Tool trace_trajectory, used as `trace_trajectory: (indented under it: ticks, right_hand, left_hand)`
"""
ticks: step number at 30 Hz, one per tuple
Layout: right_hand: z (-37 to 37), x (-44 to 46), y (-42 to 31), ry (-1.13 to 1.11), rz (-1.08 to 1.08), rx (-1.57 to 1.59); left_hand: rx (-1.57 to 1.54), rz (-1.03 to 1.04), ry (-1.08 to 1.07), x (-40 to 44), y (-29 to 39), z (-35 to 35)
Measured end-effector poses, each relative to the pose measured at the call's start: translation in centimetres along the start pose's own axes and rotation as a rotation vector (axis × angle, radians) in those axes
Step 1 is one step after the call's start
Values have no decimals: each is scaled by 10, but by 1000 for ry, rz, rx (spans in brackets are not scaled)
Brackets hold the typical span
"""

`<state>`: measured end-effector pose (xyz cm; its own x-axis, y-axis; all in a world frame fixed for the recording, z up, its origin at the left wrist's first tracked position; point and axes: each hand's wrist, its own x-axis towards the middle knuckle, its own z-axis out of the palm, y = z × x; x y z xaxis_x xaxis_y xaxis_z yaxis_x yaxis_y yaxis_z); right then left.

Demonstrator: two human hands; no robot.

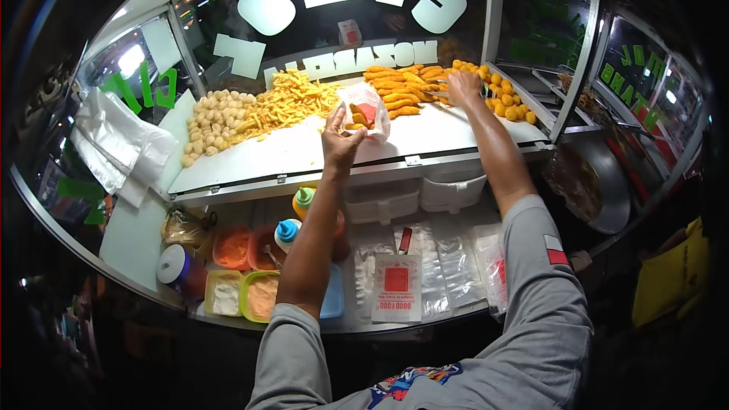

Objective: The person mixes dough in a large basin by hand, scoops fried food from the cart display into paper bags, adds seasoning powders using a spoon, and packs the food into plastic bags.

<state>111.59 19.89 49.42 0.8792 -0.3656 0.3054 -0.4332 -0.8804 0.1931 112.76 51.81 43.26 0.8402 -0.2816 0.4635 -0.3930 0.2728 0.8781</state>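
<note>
My left hand is closed on a white and red paper bag, its mouth open toward me with fried pieces inside. At the right of the long fried pieces, my right hand is closed on metal tongs, whose tips point left at those pieces. Round orange fried balls lie just right of my right hand. Fries are heaped left of the bag, and pale round balls lie beyond them at the far left.
Below the display shelf are squeeze bottles, sauce tubs, a blue-lidded jar, white containers, a flat paper bag and clear bags. White plastic bags hang left. A large metal pan stands right.
</note>
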Motion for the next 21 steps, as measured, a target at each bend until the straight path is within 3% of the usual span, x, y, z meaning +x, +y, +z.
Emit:
trace_trajectory:
  ticks: [6, 9, 13, 16, 18, 21]
  right_hand:
    - [24, -13, 15, 11, 68, 165]
    - [-18, -15, 36, -17, 25, 147]
    - [-118, -30, 62, -61, -136, 283]
    - [-185, -38, 75, -165, -278, 450]
    - [-197, -25, 80, -138, -404, 341]
    - [-220, -38, 28, -266, -369, 80]
  left_hand:
    - [39, 45, -29, -6, 13, 16]
    - [-53, 69, 10, 10, -4, 24]
    - [-138, -62, 6, 40, -17, 30]
    - [25, -100, 42, 65, -30, 35]
    - [-1, -103, 62, 66, -21, 44]
    - [28, -58, 98, 63, -27, 56]
